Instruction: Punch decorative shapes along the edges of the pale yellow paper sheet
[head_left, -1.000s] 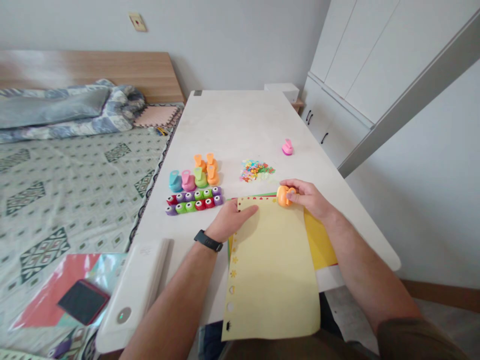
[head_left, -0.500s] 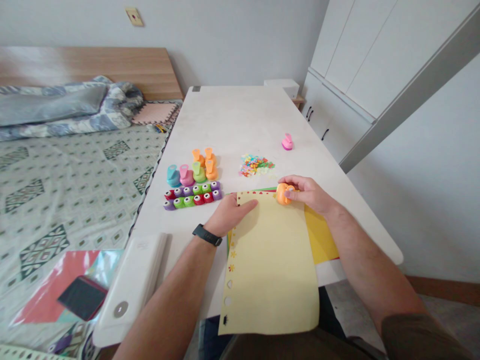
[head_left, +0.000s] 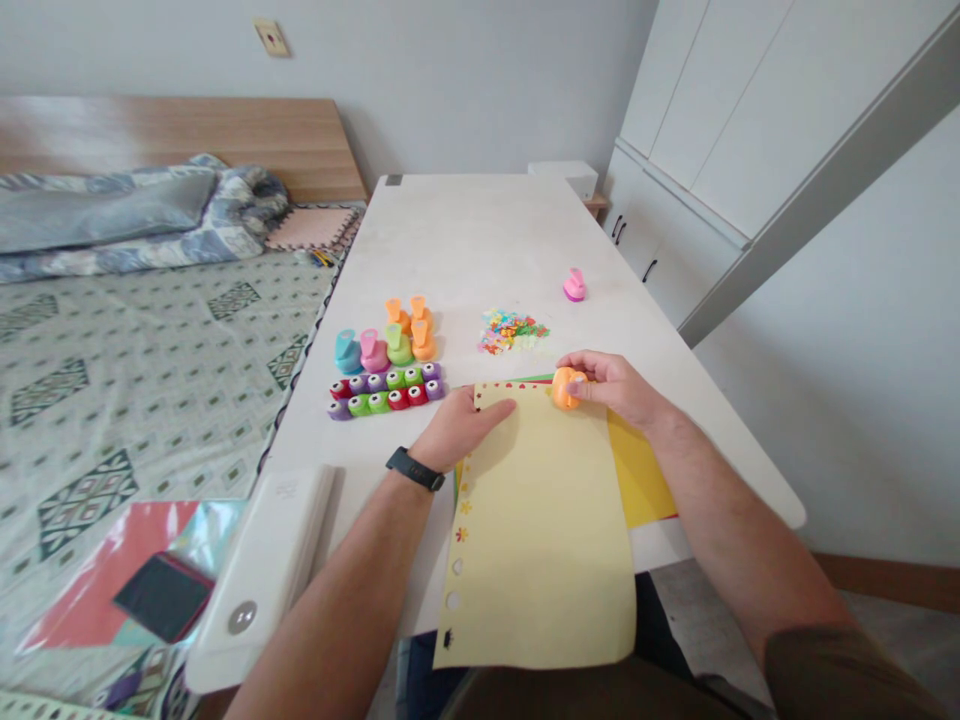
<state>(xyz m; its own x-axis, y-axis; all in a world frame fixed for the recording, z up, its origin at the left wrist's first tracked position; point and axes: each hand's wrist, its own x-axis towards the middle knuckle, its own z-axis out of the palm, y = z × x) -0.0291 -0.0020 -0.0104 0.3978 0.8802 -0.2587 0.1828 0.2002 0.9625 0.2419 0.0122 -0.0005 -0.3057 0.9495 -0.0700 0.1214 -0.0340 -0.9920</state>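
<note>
The right hand (head_left: 611,385) holds an orange craft punch (head_left: 566,390) in a narrow grip, thumb on its near side and fingers around the far side; the punch sits at the far edge of a pale yellow sheet (head_left: 544,530), toward the far right corner. The left hand (head_left: 469,425), with a dark wristband (head_left: 416,468) at its wrist, rests at the far left corner of the sheet, its thumb extended across the paper; its other fingers are largely hidden, and whether they close on the sheet cannot be told. Punched shapes line the far and left edges of the sheet, whose near end reaches past the near edge of the white table (head_left: 472,240). A deeper yellow sheet (head_left: 641,475) shows beneath, to the right. Beyond the hands lies a pile of coloured paper cutouts (head_left: 512,331), with a pink punch (head_left: 574,285) standing farther to the right. To the left, two rows of small punches (head_left: 386,390) lie just nearer than a cluster of larger punches (head_left: 399,345). A long white device (head_left: 266,570) occupies the near left corner, beside the bed (head_left: 180,390).
</note>
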